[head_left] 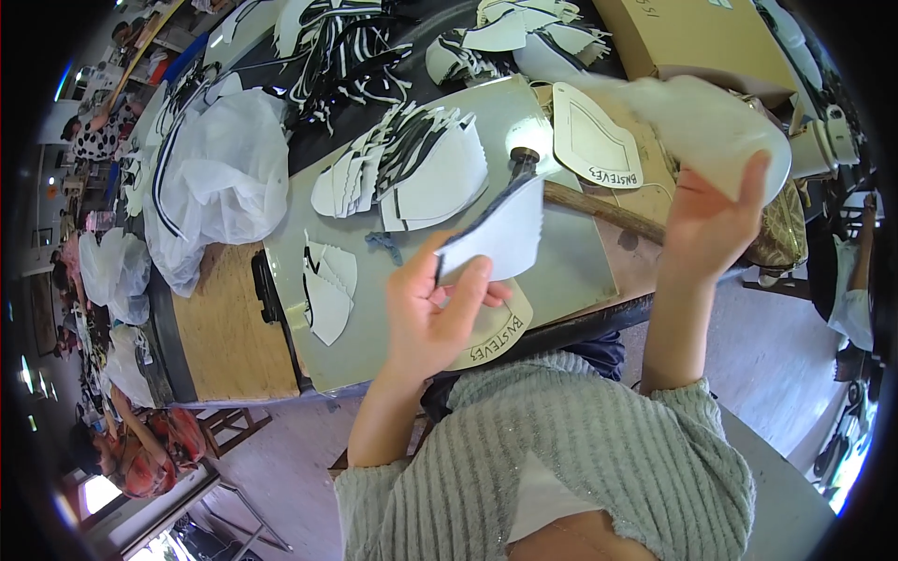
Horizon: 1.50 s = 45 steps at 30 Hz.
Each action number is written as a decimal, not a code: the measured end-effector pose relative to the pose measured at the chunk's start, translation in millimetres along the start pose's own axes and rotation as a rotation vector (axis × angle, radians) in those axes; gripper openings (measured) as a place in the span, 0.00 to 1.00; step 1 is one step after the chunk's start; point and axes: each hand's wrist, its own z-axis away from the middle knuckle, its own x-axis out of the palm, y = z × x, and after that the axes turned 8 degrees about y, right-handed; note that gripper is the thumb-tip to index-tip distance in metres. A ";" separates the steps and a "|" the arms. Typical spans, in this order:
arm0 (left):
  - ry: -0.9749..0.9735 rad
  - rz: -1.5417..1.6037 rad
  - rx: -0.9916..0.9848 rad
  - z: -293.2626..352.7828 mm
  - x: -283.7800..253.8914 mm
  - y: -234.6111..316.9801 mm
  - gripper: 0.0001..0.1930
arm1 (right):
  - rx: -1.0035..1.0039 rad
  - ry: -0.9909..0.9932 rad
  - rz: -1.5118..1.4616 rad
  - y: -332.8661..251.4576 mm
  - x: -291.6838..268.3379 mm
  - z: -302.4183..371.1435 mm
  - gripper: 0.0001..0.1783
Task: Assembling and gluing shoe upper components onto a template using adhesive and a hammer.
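In front of me, my left hand (432, 313) pinches a white cut piece (500, 234) with a dark edge and a jagged right side, like a shoe upper panel. Raised at the right, my right hand (716, 210) grips a pale sheet-like piece (716, 122), smeared by motion. A hammer (608, 213) with a wooden handle lies behind the left hand's piece, which partly hides it. Beyond it is a cream pattern template (596, 136); another template (500, 327) shows partly under my left hand. White panels with black strips (435, 168) lie fanned out on the grey board (412, 271).
Smaller white pieces (329, 290) rest on the board's left. A translucent plastic bag (229, 178) stands beyond them. Black-and-white strips (341, 56) and stacked panels (524, 37) lie along the back. A cardboard box (692, 37) is at the back right. Other people (140, 449) sit at the left.
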 end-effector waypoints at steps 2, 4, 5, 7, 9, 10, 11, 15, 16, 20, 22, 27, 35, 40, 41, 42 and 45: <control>0.062 -0.022 0.015 -5.7 -11.5 -2.7 0.13 | 0.180 -0.041 -0.162 -8.6 -30.0 -28.8 0.27; 0.130 -0.062 0.053 -22.8 -20.8 0.9 0.14 | 0.388 -0.103 -0.379 -17.6 -56.3 -48.0 0.27; 0.116 -0.062 0.060 -34.0 -24.2 5.9 0.14 | 0.373 -0.103 -0.383 -20.0 -65.0 -49.3 0.27; 0.148 -0.080 0.139 -55.4 -30.6 20.4 0.13 | 0.452 -0.264 -0.530 -20.9 -75.5 -44.4 0.25; 0.092 -0.138 0.140 -87.6 -24.8 33.0 0.12 | 0.418 -0.225 -0.512 -24.2 -83.3 -43.6 0.25; 0.049 -0.197 0.134 -105.8 -22.0 37.7 0.12 | 0.424 -0.221 -0.501 -24.8 -85.6 -44.1 0.25; 0.006 -0.224 0.086 -127.2 -18.6 39.5 0.12 | 0.430 -0.216 -0.488 -25.8 -88.0 -44.8 0.25; -0.233 -0.363 0.034 -201.2 0.6 32.7 0.13 | 0.435 -0.158 -0.485 -37.6 -88.7 -45.9 0.24; -0.317 -0.430 -0.001 -219.6 6.0 27.7 0.13 | 0.408 -0.148 -0.447 -40.6 -88.5 -45.8 0.24; -0.344 -0.446 -0.066 -282.7 19.5 6.4 0.13 | 0.361 -0.069 -0.380 -50.3 -93.9 -50.9 0.24; -0.214 -0.792 -0.005 -297.4 25.9 3.6 0.19 | 0.350 -0.070 -0.385 -52.7 -96.5 -52.7 0.24; 0.074 -1.415 0.588 -283.3 12.7 -1.7 0.30 | 0.388 -0.058 -0.395 -45.7 -105.6 -55.9 0.25; -0.006 -0.789 0.317 -179.2 -88.2 46.9 0.12 | 0.484 -0.240 -0.447 -50.5 -106.1 -54.1 0.24; -0.026 -0.729 0.166 -76.8 -102.3 38.4 0.09 | 0.665 -0.348 -0.470 -33.0 -90.3 -44.9 0.22; -0.032 -0.785 0.162 -59.4 -94.7 37.1 0.08 | 0.676 -0.343 -0.463 -31.4 -87.2 -41.2 0.22; -0.021 -0.805 0.110 -41.4 -93.1 29.5 0.11 | 0.671 -0.338 -0.463 -31.6 -85.6 -35.5 0.22; -0.016 -0.926 0.017 8.0 -80.1 19.5 0.17 | 0.684 -0.357 -0.457 -30.1 -80.0 -27.8 0.22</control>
